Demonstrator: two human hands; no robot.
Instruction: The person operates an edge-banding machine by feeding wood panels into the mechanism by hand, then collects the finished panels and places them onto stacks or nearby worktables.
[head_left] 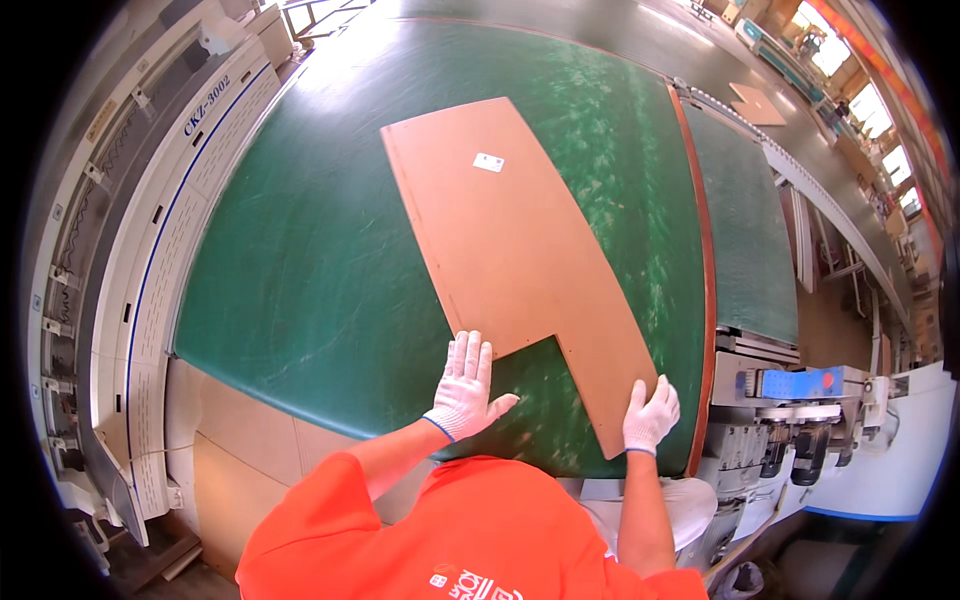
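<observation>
A large flat brown board [490,230] lies on a green belt surface [300,260], with a cut-out at its near left side that leaves a narrow leg on the right. A small white label [488,162] sits near its far end. My left hand [464,388], in a white knit glove, lies with fingers stretched at the board's near left corner, thumb pointing right. At the right edge of the narrow leg is my right hand [650,415], also gloved, its thumb over the board and its fingers along the edge, closed on it.
A long white machine housing [175,270] runs along the left. On the right, beyond a reddish-brown edge strip [704,280], stand another green belt section [745,230] and a machine with a blue part [810,384] and dark motors. Another brown board [757,105] lies far right.
</observation>
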